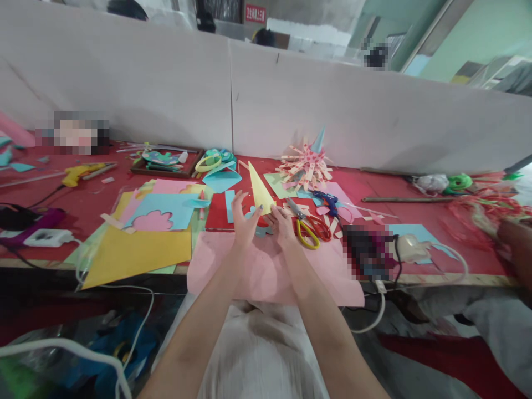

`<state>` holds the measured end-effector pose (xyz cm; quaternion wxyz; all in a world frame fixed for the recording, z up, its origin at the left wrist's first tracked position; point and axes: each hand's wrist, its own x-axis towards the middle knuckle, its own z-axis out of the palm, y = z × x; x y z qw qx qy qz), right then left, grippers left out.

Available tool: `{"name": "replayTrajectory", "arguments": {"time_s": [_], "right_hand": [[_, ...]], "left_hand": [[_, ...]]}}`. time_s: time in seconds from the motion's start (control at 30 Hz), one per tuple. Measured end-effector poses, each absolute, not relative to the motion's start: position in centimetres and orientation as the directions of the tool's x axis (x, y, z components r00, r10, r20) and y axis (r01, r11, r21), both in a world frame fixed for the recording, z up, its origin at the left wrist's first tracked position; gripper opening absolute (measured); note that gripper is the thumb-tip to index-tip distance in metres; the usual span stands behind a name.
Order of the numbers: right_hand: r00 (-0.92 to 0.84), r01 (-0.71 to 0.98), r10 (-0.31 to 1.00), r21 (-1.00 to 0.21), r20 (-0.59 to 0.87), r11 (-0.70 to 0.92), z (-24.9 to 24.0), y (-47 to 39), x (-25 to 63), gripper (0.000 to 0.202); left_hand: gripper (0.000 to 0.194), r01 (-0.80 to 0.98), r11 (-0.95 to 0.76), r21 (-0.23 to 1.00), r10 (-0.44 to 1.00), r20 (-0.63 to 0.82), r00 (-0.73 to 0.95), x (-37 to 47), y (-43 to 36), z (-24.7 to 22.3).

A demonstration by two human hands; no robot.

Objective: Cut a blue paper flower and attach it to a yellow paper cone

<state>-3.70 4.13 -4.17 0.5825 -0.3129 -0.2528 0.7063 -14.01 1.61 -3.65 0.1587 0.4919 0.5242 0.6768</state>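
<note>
A pale yellow paper cone [260, 191] stands point up between my two hands, tilted slightly to the left. My right hand [281, 223] pinches its lower right edge. The thumb of my left hand [246, 220] is at the cone's lower left, and its other fingers are spread apart. Below the hands lies a large pink sheet [266, 277] along the table's front edge. Scissors with yellow and red handles [307, 233] lie just right of my right hand. Part of a red sheet [218, 213] and a light blue strip [229, 206] show left of my left hand.
Coloured sheets [141, 249] and a yellow glue gun [77, 174] lie left, near a brown tray [195, 164]. Behind the hands stands a pink fringed piece with a blue cone [310, 166]. A blue glue gun [328, 202] and cables are right; another person's hand [515, 244] is far right.
</note>
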Motion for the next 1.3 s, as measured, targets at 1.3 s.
{"name": "replayTrajectory", "arguments": {"time_s": [1.3], "right_hand": [[0.018,-0.5,0.998,-0.865,-0.058,-0.041,-4.8,4.2,-4.0,0.029]], "left_hand": [[0.013,0.718,-0.443,0.537,0.66,0.737,-0.144,-14.3,2.1,-4.7]]}}
